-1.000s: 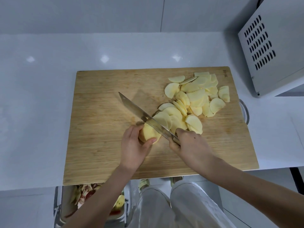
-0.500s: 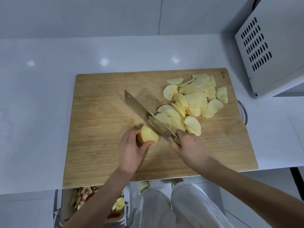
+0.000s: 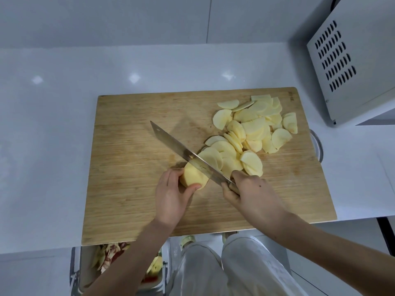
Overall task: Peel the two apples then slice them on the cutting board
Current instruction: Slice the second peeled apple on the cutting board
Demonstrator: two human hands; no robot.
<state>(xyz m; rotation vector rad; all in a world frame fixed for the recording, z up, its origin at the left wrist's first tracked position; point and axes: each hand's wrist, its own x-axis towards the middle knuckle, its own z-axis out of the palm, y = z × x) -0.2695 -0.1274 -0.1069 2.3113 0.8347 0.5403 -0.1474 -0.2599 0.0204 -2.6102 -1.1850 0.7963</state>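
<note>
A peeled, pale yellow apple piece [image 3: 193,177] lies near the middle of the wooden cutting board [image 3: 128,167]. My left hand [image 3: 171,195] grips it from the left, thumb on its near side. My right hand [image 3: 248,193] holds the handle of a broad steel knife [image 3: 181,151]. The blade runs diagonally up to the left and its edge sits on the apple piece's right end. A heap of several thin apple slices [image 3: 252,129] covers the board's right half, just right of the blade.
The board lies on a white counter [image 3: 53,135]. A white vented appliance [image 3: 350,60] stands at the right rear. A metal ring [image 3: 318,144] shows at the board's right edge. Below the counter's front edge a bin [image 3: 111,257] holds apple peel.
The knife rose and tilted off the apple half a second ago, then came back down onto its right end. Both hands stay in about the same place.
</note>
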